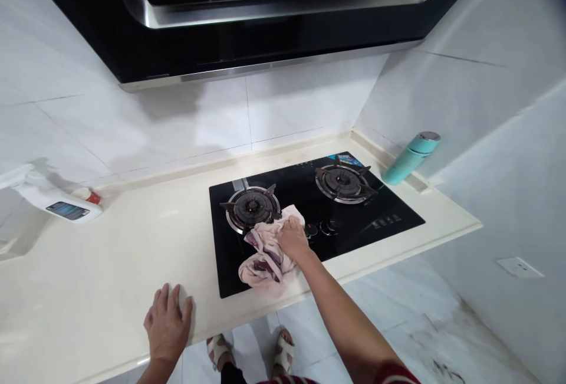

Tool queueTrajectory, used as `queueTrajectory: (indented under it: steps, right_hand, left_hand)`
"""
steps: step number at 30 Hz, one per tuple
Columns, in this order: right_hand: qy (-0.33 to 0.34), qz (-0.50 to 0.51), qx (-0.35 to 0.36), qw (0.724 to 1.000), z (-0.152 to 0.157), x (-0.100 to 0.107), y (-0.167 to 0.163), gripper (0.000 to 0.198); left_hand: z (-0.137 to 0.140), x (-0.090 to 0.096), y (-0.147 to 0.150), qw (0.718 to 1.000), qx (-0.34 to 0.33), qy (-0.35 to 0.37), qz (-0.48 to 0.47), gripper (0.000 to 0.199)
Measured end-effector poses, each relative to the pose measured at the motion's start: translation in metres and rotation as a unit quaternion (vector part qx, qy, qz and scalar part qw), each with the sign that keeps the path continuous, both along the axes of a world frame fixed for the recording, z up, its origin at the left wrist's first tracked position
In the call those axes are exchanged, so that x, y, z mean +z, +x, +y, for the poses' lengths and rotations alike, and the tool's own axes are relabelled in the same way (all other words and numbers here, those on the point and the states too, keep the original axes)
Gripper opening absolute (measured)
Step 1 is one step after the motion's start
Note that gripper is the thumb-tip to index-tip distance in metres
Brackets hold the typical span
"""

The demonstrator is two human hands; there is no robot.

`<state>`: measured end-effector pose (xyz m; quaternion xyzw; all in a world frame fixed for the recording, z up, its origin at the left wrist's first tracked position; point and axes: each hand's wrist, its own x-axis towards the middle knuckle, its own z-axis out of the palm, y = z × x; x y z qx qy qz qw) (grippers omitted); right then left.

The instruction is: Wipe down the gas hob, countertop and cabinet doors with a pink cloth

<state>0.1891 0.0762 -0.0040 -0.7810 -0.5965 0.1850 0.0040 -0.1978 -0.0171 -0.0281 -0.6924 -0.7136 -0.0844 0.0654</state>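
My right hand (pixel 293 239) presses a crumpled pink cloth (pixel 269 254) against the black glass gas stove (pixel 292 189), its fingers bent over the cloth's upper part. The cloth has darker purplish patches and lies in front of the left burner (pixel 253 207), beside the control knobs (pixel 329 226). Part of it hangs toward the stove's front edge. My left hand (pixel 168 324) rests on the cream countertop (pixel 132 254), left of the stove, holding nothing and with its fingers apart.
A black range hood (pixel 274 42) hangs low over the stove. A turquoise flask (pixel 409 160) stands at the back right corner, near the right burner (pixel 344 182). On the left are a white spray bottle (pixel 57 198) and a small red-and-white object (pixel 91 196).
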Motion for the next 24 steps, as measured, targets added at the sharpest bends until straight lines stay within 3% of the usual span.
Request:
queueTrajectory:
  steps: [10,15,19,24]
  right_hand:
    - [-0.085,-0.045,0.133,0.986,0.069,0.016,0.063,0.060]
    - [-0.077,-0.057,0.157,0.983,0.089,0.018,0.083,0.062]
    - [-0.045,-0.057,0.145,0.987,0.105,0.017,0.086,0.061]
    - [-0.003,-0.058,0.073,0.996,0.117,0.015,0.095,0.054]
  left_hand:
    - [0.000,0.006,0.001,1.000,0.009,-0.023,-0.012,0.048]
    - [0.000,0.001,-0.002,1.000,0.008,-0.020,-0.015,0.050]
    - [0.001,-0.008,-0.008,1.000,0.006,-0.006,-0.013,0.051]
    - [0.002,-0.012,-0.012,1.000,0.005,0.006,-0.010,0.053]
